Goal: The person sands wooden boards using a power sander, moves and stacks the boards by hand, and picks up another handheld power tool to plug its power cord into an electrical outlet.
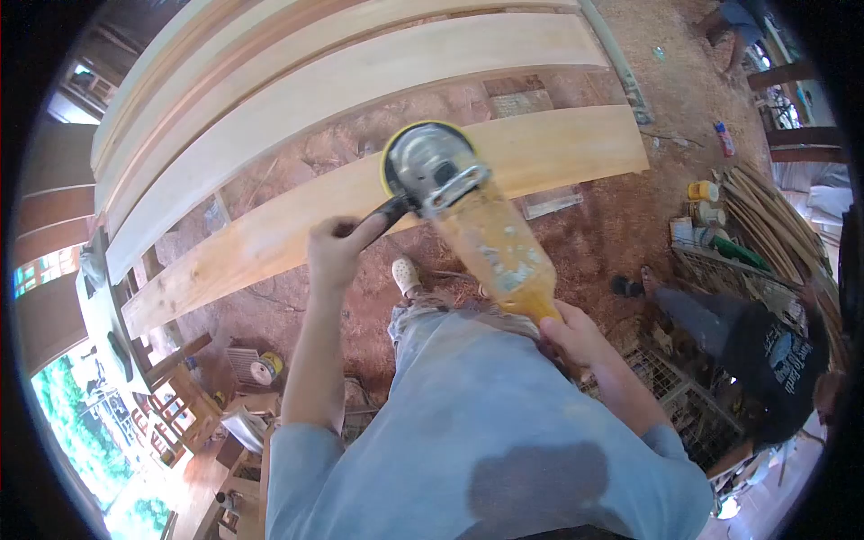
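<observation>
The left grip (333, 250) is closed around the side handle (390, 215), the right grip (574, 337) around the rear of the power tool (495, 243), positioned over the plank (576, 148); tilting the disc (388, 157) could gouge it.

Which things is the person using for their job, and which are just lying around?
For the job:
- tool, held by the left hand and right hand
- nearest board
- probably the other boards

Seem to be just lying about:
- sticks
- yellow tub
- chair
</observation>
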A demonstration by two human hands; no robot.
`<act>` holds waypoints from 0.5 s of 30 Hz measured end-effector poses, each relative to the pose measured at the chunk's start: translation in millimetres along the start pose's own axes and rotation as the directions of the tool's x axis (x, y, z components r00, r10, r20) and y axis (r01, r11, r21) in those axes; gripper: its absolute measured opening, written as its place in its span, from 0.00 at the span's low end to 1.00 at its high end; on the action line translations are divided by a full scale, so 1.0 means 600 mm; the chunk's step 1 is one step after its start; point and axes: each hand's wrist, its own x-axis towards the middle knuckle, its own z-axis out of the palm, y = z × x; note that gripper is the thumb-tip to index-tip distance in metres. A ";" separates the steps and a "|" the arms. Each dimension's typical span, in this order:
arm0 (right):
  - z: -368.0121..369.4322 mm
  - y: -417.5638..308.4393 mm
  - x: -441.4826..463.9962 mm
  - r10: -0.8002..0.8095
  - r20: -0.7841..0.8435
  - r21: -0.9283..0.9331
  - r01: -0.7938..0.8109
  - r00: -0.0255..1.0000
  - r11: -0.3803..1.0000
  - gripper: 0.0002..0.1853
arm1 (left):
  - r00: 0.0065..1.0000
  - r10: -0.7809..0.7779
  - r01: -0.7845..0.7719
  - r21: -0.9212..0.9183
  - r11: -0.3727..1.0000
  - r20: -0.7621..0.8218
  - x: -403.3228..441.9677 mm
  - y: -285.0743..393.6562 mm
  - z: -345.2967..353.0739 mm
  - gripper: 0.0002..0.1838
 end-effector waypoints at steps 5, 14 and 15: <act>-0.041 0.001 -0.048 0.072 -0.162 0.270 -0.025 0.984 0.963 0.22 | 0.995 0.010 -0.013 0.036 0.999 0.096 0.035 0.088 0.100 0.24; -0.110 0.010 -0.048 0.106 -0.233 0.391 -0.007 0.967 0.921 0.17 | 0.977 0.169 -0.177 0.048 0.983 0.127 0.112 0.147 0.210 0.28; -0.115 0.013 -0.048 0.112 -0.253 0.407 0.000 0.961 0.914 0.17 | 0.971 0.182 -0.191 0.046 0.981 0.153 0.121 0.161 0.223 0.28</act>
